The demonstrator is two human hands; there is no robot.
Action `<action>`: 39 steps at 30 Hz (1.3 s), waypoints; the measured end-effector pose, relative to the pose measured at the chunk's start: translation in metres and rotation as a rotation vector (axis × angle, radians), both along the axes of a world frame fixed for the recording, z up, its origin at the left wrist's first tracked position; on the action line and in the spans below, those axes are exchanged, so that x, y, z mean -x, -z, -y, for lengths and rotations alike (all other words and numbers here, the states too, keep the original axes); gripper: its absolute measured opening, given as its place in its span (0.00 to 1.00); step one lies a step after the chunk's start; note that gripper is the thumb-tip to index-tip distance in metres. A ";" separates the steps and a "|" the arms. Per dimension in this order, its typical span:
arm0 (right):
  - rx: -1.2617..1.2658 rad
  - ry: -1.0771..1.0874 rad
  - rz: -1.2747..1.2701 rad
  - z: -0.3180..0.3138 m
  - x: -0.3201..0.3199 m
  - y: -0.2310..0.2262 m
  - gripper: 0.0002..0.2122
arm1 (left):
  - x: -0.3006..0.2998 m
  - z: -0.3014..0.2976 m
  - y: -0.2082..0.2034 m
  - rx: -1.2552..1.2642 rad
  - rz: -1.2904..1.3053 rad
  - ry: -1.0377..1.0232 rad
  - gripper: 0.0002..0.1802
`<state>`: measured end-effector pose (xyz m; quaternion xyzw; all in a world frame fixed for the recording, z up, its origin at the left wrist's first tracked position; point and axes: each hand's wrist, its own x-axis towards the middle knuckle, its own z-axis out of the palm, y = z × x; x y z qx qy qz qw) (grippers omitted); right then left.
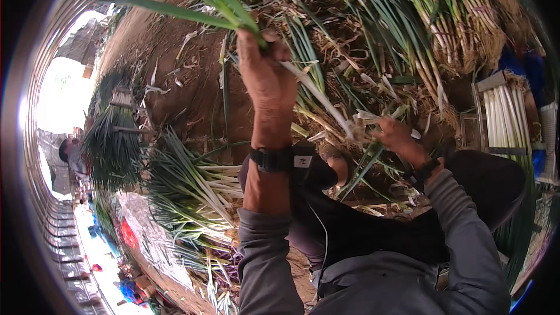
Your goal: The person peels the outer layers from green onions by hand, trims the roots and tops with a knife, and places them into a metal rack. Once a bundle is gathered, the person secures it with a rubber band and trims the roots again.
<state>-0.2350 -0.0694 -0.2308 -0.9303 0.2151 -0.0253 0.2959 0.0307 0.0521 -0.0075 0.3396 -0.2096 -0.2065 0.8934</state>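
My left hand (263, 79) is closed around a long green onion (318, 94) where the green leaves meet the white stem. Its leaves point up to the far left, and the stem slants down to the right, toward my right hand. At the root end, my right hand (401, 139) has its fingers bent together on what looks like a pale strip of outer leaf (366, 116); the exact grip is partly hidden. Loose peelings and cut leaves (364, 169) lie below the root end, around my feet.
Unpeeled green onions (429, 17) with rooty ends are heaped at the far right. Clean white stems (506, 114) sit in a frame at the right. More onions (195, 184) lie at my left, near a bundled stack (114, 146). A person (74, 154) is at the far left.
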 end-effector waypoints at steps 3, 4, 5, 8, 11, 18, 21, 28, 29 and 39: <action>-0.349 0.138 0.541 0.000 -0.039 -0.073 0.12 | 0.004 0.007 0.003 0.033 -0.032 0.078 0.24; -0.371 0.124 0.523 -0.007 -0.049 -0.109 0.10 | 0.006 0.005 0.009 0.029 -0.037 0.081 0.24; -0.391 0.107 0.512 -0.014 -0.060 -0.146 0.09 | 0.006 0.003 0.011 0.007 -0.028 0.088 0.24; -0.412 0.035 0.664 -0.014 -0.082 -0.169 0.08 | 0.018 0.018 0.012 0.016 -0.049 0.161 0.25; -0.402 -0.072 0.793 -0.016 -0.099 -0.173 0.07 | 0.022 0.023 0.011 0.055 -0.078 0.206 0.25; -0.672 -0.003 0.552 -0.012 -0.105 -0.183 0.09 | 0.015 0.024 0.013 0.095 -0.094 0.309 0.23; -0.730 -0.012 0.509 -0.009 -0.102 -0.184 0.11 | 0.017 0.025 0.012 0.095 -0.114 0.334 0.23; -0.602 -0.139 0.464 -0.015 -0.087 -0.185 0.08 | 0.005 0.017 0.010 0.159 -0.090 0.410 0.23; -0.537 -0.122 0.401 -0.014 -0.081 -0.185 0.08 | 0.002 0.014 0.010 0.157 -0.093 0.410 0.23; -0.693 0.044 0.426 -0.010 -0.017 -0.109 0.20 | -0.022 -0.004 0.006 0.177 -0.124 0.228 0.24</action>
